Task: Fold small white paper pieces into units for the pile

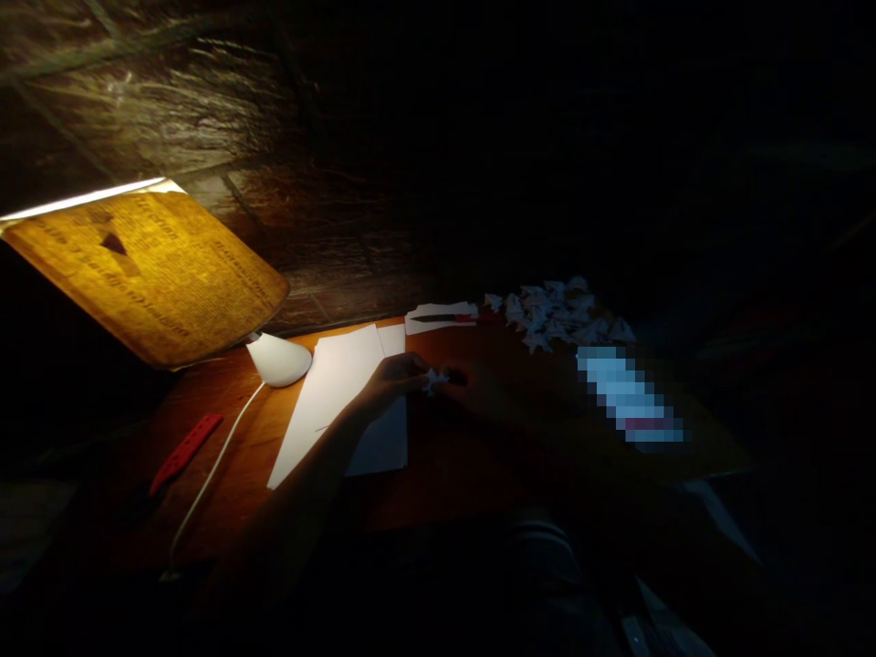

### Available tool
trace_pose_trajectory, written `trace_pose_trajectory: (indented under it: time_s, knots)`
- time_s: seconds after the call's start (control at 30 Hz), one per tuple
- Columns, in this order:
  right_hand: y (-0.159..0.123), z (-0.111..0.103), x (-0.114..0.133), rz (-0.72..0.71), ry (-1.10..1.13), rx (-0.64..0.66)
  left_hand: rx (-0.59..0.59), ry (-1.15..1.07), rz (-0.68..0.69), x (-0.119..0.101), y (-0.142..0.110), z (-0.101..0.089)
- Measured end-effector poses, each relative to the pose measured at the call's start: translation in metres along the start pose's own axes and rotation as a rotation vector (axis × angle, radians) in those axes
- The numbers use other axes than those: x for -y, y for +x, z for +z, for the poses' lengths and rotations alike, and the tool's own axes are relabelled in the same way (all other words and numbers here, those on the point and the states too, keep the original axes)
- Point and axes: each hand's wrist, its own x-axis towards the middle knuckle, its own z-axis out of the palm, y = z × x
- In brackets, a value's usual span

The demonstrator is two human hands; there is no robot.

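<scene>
Two shadowed hands, left [395, 381], right [475, 392], around tiny folded paper [433, 380]

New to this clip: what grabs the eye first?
The glowing amber printed panel at upper left stands out first, above a white cone on the desk. Right of centre, a heap of small folded paper shapes sits at the desk's far side. In the middle, the left hand and right hand meet at a paper scrap.

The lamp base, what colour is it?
White and plain, the lamp base shows best in the head view.
</scene>
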Motion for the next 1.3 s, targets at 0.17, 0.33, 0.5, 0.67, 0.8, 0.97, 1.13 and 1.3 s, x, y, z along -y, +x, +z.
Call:
trace_pose_trajectory:
  time_s: [0.17,0.33,0.5,0.67,0.8,0.97,1.13,1.3]
  knots:
    - [-0.004,0.000,0.002,0.015,-0.057,0.014,-0.026,0.026,-0.001,0.007,0.002,-0.005]
    - [-0.009,-0.005,0.007,0.044,-0.084,0.061,0.021,0.070,0.000,0.004,0.000,-0.008]
    - [-0.019,-0.014,0.005,0.055,-0.102,0.065,0.018,0.073,-0.028,-0.005,-0.002,-0.003]
    - [-0.026,-0.014,0.005,0.055,-0.139,0.056,0.029,0.091,-0.037,-0.011,-0.004,0.002]
    - [-0.026,-0.009,0.009,0.040,-0.194,0.021,-0.007,0.106,0.014,-0.006,-0.006,0.003]
    - [-0.029,-0.010,0.009,0.059,-0.170,-0.031,-0.030,0.137,0.079,0.004,-0.005,0.011]
    - [-0.028,-0.014,0.008,0.023,-0.061,-0.071,-0.074,0.158,0.120,0.011,-0.004,0.019]
    - [-0.025,-0.012,0.005,0.020,-0.011,-0.087,-0.058,0.185,0.122,0.010,-0.005,0.021]
